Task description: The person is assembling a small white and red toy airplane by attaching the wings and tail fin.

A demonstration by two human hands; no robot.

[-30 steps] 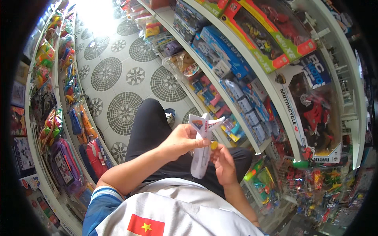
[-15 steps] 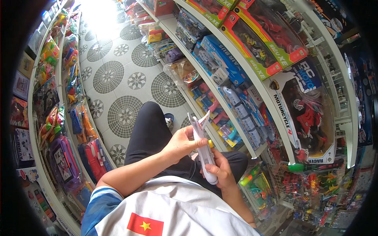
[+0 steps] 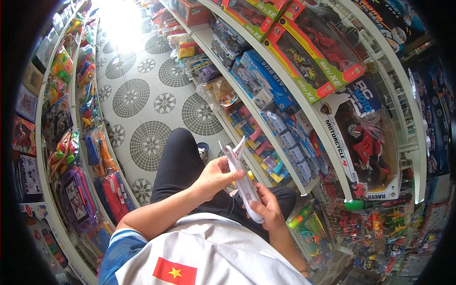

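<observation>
Between my two hands is a white toy airplane (image 3: pixel 247 192), its tail pointing away from me and its rounded nose toward my body. My left hand (image 3: pixel 214 179) grips the body near the tail, thumb laid across the top. My right hand (image 3: pixel 267 209) is closed around the nose half, its thumb on the near side. A small yellow piece (image 3: pixel 251 175) shows at the plane's right side, between the hands; what it is I cannot make out. No wings are visible on the part of the body that shows.
Shelves (image 3: pixel 304 187) on the right hold a boxed toy motorcycle (image 3: pixel 368 142), a blue airplane box (image 3: pixel 266 78) and a toy train pack (image 3: pixel 289 137). Bagged toys (image 3: pixel 111 192) line the left shelves. A patterned tile floor (image 3: pixel 152 142) runs between, with my bent legs (image 3: pixel 175 161) over it.
The toy airplane's tail has swung slightly left and turned a little. Both hands keep their hold on it, with my left hand shifted slightly.
</observation>
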